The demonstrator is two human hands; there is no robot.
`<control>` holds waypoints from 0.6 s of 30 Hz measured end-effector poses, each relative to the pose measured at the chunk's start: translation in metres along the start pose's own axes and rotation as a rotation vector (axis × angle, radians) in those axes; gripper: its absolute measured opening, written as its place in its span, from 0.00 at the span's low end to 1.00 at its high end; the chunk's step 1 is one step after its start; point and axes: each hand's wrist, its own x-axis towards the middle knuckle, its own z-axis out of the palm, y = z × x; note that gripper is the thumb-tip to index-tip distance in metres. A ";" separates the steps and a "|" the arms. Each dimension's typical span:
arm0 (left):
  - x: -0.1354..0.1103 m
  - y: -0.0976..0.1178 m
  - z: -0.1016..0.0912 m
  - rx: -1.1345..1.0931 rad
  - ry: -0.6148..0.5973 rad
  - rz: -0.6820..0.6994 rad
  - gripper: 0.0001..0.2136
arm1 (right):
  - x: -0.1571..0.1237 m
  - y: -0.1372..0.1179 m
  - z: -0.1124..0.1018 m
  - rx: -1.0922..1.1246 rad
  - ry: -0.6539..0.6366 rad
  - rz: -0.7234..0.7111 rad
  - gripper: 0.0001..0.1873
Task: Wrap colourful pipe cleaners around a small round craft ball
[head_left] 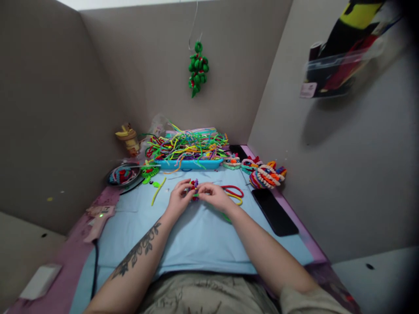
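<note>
Between my hands, above the blue sheet (196,240), is a small purple, red and green pipe-cleaner piece (194,185), partly covered by fingers. My left hand (180,197) is closed on its left side with thumb and fingertips. From the other side, my right hand (214,195) pinches it near a green strand. Red and yellow pipe cleaners (236,192) lie curved just beyond my right hand, and a green one (226,217) shows under the wrist. A yellow-green pipe cleaner (158,192) lies to the left of my left hand.
A blue tray (190,164) heaped with coloured pipe cleaners stands at the back. A phone (275,212) and finished pipe-cleaner pieces (266,175) sit on the right. On the left are a pink glue gun (101,221) and a round dish (124,175). Grey partitions enclose the table.
</note>
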 end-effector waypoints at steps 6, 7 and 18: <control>-0.002 0.003 0.003 0.065 0.006 0.112 0.07 | 0.003 -0.001 0.001 -0.200 0.245 -0.056 0.06; -0.002 0.003 0.003 0.061 0.004 0.116 0.07 | 0.003 -0.002 0.001 -0.234 0.255 -0.077 0.06; -0.005 -0.003 0.008 -0.053 -0.027 0.084 0.13 | 0.002 -0.003 -0.001 -0.326 0.205 -0.112 0.09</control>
